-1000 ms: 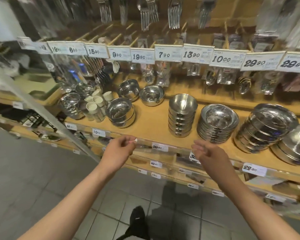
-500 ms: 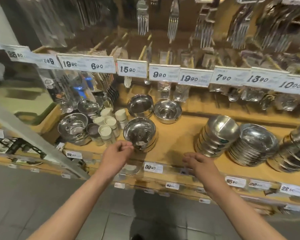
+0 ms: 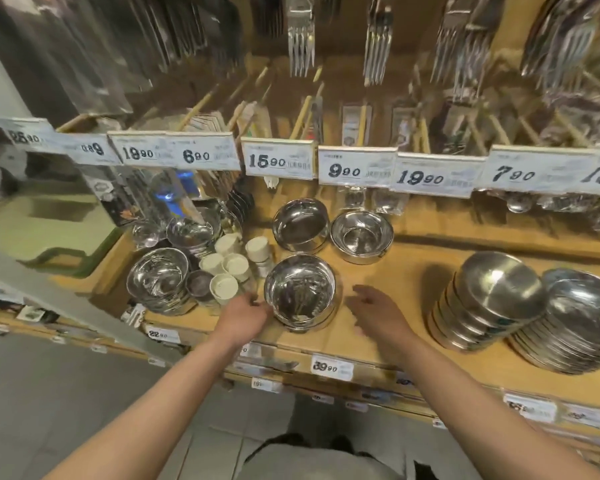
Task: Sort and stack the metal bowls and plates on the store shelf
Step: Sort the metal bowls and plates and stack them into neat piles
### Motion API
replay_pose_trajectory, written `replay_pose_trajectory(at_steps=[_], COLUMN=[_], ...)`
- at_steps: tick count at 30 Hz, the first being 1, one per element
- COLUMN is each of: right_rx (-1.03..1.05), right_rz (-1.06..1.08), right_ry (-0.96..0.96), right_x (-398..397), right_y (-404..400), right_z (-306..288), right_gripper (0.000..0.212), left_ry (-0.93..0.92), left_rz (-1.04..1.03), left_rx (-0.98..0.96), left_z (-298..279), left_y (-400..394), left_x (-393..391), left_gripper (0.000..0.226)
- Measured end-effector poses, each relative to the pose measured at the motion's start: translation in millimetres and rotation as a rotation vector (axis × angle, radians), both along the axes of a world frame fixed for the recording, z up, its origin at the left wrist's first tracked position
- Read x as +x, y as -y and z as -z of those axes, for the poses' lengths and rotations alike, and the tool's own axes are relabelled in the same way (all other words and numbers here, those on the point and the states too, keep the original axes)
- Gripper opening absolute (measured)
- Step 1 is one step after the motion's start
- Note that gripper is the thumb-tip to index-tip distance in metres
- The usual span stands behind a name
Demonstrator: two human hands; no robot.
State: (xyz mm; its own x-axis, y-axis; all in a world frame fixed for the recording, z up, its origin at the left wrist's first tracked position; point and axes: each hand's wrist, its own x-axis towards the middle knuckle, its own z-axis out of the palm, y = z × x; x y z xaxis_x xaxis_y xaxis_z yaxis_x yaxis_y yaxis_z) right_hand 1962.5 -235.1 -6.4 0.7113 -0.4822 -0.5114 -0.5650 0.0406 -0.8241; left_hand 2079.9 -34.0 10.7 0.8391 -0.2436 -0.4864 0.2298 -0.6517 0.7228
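Bowl stack [image 3: 300,292] between left hand [image 3: 245,317], right hand [image 3: 378,311].

The shelf board [image 3: 406,299] at the centre of the frame looks like pale wood with a smooth, matt face. The bowl [image 3: 300,294] at mid-frame is polished metal, mirror-bright and glossy. The stack of bowls [image 3: 489,306] at the right is metal too, with a duller, brushed sheen. The small cups [image 3: 229,268] left of centre look like matt cream plastic. The price tags [image 3: 278,162] across the middle are white paper. The forks [image 3: 301,39] at the top are shiny metal.
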Motion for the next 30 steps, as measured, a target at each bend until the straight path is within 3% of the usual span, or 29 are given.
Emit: replay_pose_trajectory(at_steps=[3,7,12,15,18,22,30], right_rx=[-0.012,-0.123,-0.209,-0.247,-0.312,-0.315,-0.379], right_rz=[-0.065,-0.098,-0.126,-0.163,-0.251,-0.217,-0.147], right_ry=[0.007,0.032,-0.006,-0.042,-0.119,-0.121,-0.087], right_x=[23,43,54,59,62,52,39], right_y=[-3,-8,6,16,27,35,31], right_z=[9,20,17,5,-3,-1,10], right_gripper=[0.054,0.005,0.016,0.009,0.022,0.026,0.032], left_ry=[-0.003,-0.003,0.007,-0.023,-0.021,-0.074,0.049], left_rz=[-0.023,-0.035,-0.019,0.05,0.09,0.131,0.122], left_rx=[0.013,-0.023,0.023,0.074,0.116,0.106,0.062], left_z=[9,16,21,24,22,18,15], left_y=[7,16,24,30,38,49,60], left_x=[13,21,35,37,39,40,41], left_gripper=[0.03,0.036,0.016,0.011,0.012,0.019,0.026])
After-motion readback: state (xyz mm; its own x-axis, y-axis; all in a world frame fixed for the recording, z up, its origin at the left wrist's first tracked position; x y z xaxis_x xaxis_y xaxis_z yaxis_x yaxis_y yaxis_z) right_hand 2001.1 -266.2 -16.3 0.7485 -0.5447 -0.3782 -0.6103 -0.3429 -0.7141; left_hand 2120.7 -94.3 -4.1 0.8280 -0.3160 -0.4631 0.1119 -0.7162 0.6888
